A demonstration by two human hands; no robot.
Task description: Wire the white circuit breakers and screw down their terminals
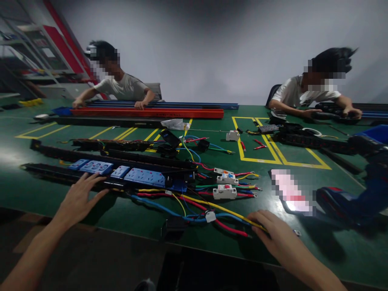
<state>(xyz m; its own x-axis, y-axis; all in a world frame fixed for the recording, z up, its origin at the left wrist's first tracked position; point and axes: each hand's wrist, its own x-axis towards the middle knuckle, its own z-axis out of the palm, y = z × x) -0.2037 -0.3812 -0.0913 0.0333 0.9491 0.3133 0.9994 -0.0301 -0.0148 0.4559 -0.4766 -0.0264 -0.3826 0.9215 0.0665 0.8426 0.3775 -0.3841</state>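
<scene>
My left hand point(79, 199) lies with its fingers spread on the near edge of a long black power strip point(63, 174). Blue socket modules point(145, 177) sit in the strip. At the right, my right hand point(277, 234) pinches a yellow wire point(226, 208) near its end. A blue wire point(160, 207) runs close beside it, and my fingers hide whether they hold that too. A red wire point(232, 229) lies loose just left of this hand. White circuit breakers point(224, 192) with short wires lie beyond the wires. A black block point(174, 228) hangs by the table edge.
A blurred dark blue power tool point(342, 202) and a phone-like slab point(291, 192) with a blurred-out screen are at the right. Red channels point(151, 113) and more strips lie farther back. Two people point(124, 87) point(303, 95) work across the green table point(342, 252).
</scene>
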